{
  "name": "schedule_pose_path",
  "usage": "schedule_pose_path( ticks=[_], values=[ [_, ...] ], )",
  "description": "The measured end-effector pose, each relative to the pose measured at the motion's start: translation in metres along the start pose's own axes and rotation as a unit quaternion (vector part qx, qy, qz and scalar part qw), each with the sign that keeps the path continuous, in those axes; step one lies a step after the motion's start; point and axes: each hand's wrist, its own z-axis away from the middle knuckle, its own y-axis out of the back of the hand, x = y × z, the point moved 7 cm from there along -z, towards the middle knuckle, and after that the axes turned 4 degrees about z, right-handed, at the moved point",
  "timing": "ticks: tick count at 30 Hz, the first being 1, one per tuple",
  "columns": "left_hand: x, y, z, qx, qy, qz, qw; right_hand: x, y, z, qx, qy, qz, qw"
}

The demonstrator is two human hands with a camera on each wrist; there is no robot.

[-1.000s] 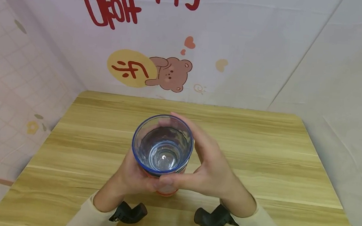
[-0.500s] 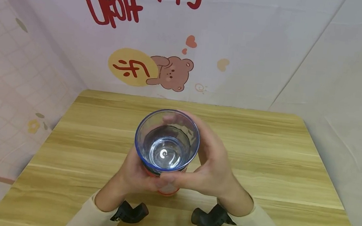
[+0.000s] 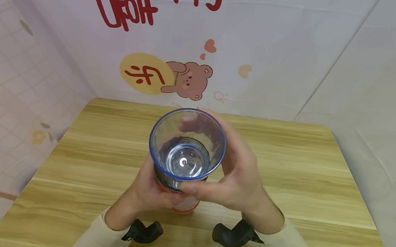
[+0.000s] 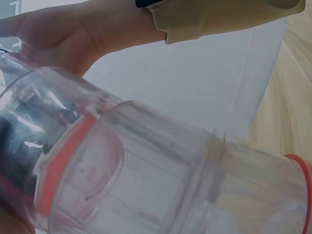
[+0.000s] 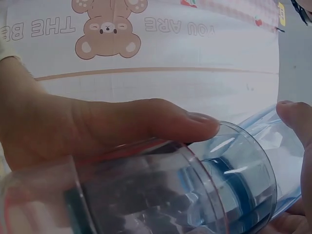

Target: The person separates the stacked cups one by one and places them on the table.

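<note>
A clear cup with a blue rim (image 3: 164,136) stands upright on top of a stack of nested clear cups (image 4: 146,165). My right hand (image 3: 241,175) holds this top cup, thumb on the near side and fingers round the far side. Lower down, my left hand (image 3: 145,190) grips the stack, and its thumb (image 5: 165,119) lies along the side in the right wrist view. There, the blue-tinted cup (image 5: 287,151) sticks out of the cup below it. A red ring (image 4: 304,178) marks the stack's bottom end. How many cups are nested cannot be told.
The wooden tabletop (image 3: 304,169) spreads under both hands. Behind it hangs a white cloth (image 3: 274,39) printed with red characters and a bear (image 3: 191,81). Cloth walls also flank the left and right sides. A black wrist mount (image 3: 144,231) sits on each sleeve.
The blue-rimmed cup has come up toward the head camera and slightly right, along with my right hand. Its rim looks larger. My left hand has stayed nearly in place on the stack.
</note>
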Motion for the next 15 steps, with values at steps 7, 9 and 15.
schedule_pose_path(
  ticks=[7, 9, 15],
  values=[
    [0.0, -0.001, -0.003, 0.0, 0.013, 0.013, 0.9998, -0.004, 0.003, -0.003, 0.008, -0.001, -0.005, 1.0],
    [0.0, -0.001, -0.003, -0.002, 0.013, 0.01, 0.9999, -0.006, 0.004, -0.004, 0.009, 0.001, -0.004, 0.9999],
    [-0.003, 0.0, -0.002, 0.004, 0.041, 0.011, 0.9991, -0.014, 0.008, -0.011, 0.014, 0.009, -0.009, 0.9998]
  ],
)
